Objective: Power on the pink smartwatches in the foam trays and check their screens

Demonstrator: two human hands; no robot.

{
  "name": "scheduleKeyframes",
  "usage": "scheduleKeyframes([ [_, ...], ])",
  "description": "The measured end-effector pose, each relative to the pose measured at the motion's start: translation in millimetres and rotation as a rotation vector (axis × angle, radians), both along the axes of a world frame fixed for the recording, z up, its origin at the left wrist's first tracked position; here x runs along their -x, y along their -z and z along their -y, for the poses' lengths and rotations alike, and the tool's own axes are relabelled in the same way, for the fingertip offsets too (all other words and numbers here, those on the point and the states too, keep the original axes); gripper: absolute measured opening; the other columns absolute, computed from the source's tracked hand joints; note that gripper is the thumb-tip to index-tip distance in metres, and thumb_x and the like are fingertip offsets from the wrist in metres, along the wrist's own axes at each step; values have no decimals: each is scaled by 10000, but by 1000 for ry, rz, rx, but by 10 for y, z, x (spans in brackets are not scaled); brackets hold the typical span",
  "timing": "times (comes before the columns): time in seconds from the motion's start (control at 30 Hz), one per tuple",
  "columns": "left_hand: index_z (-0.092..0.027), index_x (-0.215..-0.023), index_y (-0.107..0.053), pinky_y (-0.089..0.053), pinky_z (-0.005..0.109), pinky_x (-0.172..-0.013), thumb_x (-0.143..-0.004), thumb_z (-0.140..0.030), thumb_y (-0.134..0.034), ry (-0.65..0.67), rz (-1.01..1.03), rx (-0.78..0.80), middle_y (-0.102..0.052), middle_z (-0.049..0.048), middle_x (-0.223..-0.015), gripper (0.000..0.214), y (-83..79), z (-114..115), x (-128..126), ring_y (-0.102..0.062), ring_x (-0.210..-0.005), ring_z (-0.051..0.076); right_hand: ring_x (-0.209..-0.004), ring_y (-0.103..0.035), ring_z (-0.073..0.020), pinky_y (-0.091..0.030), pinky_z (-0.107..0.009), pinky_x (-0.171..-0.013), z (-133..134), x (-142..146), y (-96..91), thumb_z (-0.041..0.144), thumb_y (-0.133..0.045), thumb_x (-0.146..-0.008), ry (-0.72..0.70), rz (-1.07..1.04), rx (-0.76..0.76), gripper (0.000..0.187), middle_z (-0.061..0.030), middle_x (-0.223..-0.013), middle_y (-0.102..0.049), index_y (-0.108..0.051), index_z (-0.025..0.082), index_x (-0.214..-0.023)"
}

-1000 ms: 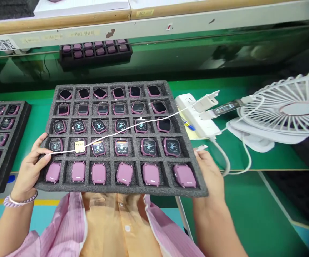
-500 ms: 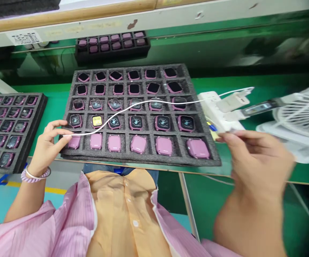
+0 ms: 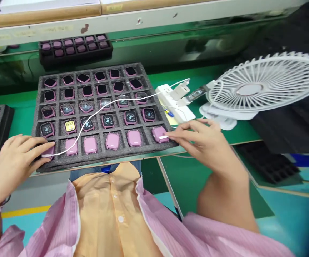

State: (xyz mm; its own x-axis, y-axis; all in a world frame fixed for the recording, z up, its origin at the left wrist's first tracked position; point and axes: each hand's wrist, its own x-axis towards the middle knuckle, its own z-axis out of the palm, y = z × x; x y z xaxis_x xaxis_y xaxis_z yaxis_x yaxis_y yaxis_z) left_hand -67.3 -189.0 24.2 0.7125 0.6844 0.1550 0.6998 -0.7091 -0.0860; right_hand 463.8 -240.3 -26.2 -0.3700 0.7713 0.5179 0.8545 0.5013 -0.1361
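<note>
In the head view, the dark foam tray [image 3: 103, 154] lay on the green bench [image 3: 192, 76], holding purple watches [image 3: 112, 141] in six columns and five rows. Along the tray's front row they lay back up, smooth and purple, some with small pale marks. In the row behind, screens were lit with dark dials, except the second from the tray's left, which was a bright yellow watch [image 3: 70, 125] reading 12:42. The middle row looked hazy with glare over dim dials, and the two rows at the tray's far side had black faces, several turned askew in their cells.

The left hand [image 3: 15, 160] was at the tray's front left corner, fingers narrow around the corner watch [image 3: 51, 147] and one end of the white cable [image 3: 127, 99]; I could not tell which they gripped. The cable curved across the tray to its right side. The right hand [image 3: 205, 141] pinched a white tip [image 3: 163, 137] between thumb and forefinger, over the tray's front right watch [image 3: 159, 131]. Right of the tray stood a power strip [image 3: 167, 96] and, farther off, a fan [image 3: 250, 89].
</note>
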Motion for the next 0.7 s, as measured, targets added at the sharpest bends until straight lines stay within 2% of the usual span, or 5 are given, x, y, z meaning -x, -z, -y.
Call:
scheduleKeyframes([
  [0.17, -284, -1248, -735, -473, 573, -1091, -1009, -653, -497, -89, 170, 115, -799, 88, -1147, 500, -4, -55, -54, -727, -1024, 360, -801, -687, -208, -378, -462, -976, 75, -9, -70, 238, -522, -1081, 18, -45, 158, 226, -19, -879, -730, -737, 290, -1034],
  [0.3, -333, -1237, -758, -602, 393, -776, -914, -782, -541, -469, 325, 304, -803, 20, -1215, 594, -78, -56, -31, -759, -939, 307, -827, -695, -267, -454, -462, -928, 59, 35, -109, 360, -554, -1046, 57, -203, 290, 211, -44, -859, -747, -738, 285, -975],
  [0.37, -344, -1165, -798, -628, 385, -829, -879, -857, -517, -561, 369, 416, -810, 4, -1212, 651, -103, -72, -10, -770, -1001, 309, -851, -692, -275, -470, -435, -869, 6, 55, -78, 379, -533, -1055, 81, -214, 294, 246, -57, -879, -740, -743, 275, -982],
  [0.47, -304, -1026, -842, -604, 450, -1059, -785, -984, -482, -560, 390, 560, -823, 44, -1170, 806, -106, -111, 4, -755, -1135, 354, -869, -682, -260, -430, -443, -920, -101, 74, 12, 293, -492, -1065, 128, -80, 207, 274, -66, -915, -712, -754, 253, -996],
  [0.7, -304, -1039, -851, -616, 478, -1076, -759, -1000, -492, -553, 363, 617, -810, 43, -1223, 832, -68, -198, 45, -753, -1170, 361, -893, -645, -241, -403, -437, -955, -231, 66, 86, 193, -532, -1034, 140, 70, 119, 250, -65, -957, -658, -776, 248, -1040],
])
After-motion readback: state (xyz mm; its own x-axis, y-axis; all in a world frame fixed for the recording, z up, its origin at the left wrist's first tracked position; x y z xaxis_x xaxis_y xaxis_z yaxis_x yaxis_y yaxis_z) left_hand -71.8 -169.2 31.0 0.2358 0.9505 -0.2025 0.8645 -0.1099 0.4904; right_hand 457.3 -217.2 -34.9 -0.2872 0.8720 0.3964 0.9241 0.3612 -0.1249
